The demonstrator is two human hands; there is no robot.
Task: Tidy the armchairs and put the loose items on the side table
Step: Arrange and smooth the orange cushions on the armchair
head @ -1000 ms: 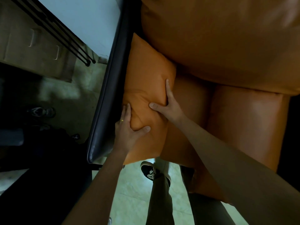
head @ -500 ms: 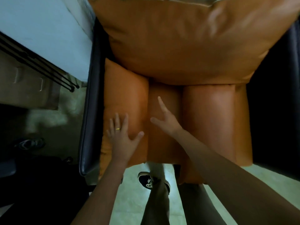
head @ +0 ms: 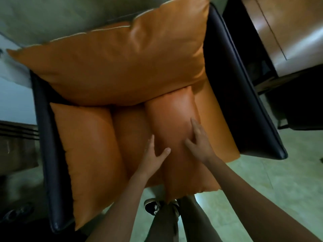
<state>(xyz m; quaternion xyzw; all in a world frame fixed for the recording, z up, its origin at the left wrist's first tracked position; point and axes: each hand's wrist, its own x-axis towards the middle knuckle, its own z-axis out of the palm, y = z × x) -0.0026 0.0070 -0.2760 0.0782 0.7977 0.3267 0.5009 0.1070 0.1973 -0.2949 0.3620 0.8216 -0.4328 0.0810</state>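
Note:
An armchair with a dark frame [head: 244,95] fills the head view, seen from above. A large orange back cushion [head: 118,63] leans at its rear. On the seat lie a left orange cushion [head: 87,151], a middle section [head: 131,130] and a right orange cushion [head: 173,123]. My left hand [head: 153,154] presses the right cushion's left side with thumb spread. My right hand [head: 199,142] presses its right side with straight fingers. Both hands lie flat on that cushion and hold nothing.
A wooden cabinet or table [head: 283,32] stands at the upper right beyond the armrest. Pale floor tiles [head: 262,180] lie at the lower right. My legs and a dark shoe [head: 153,208] stand at the seat's front edge. A shoe [head: 15,213] lies at the lower left.
Both hands have shifted from the left cushion and the seat's middle across to the right cushion. The view has swung right, bringing the right armrest and the wooden furniture into sight.

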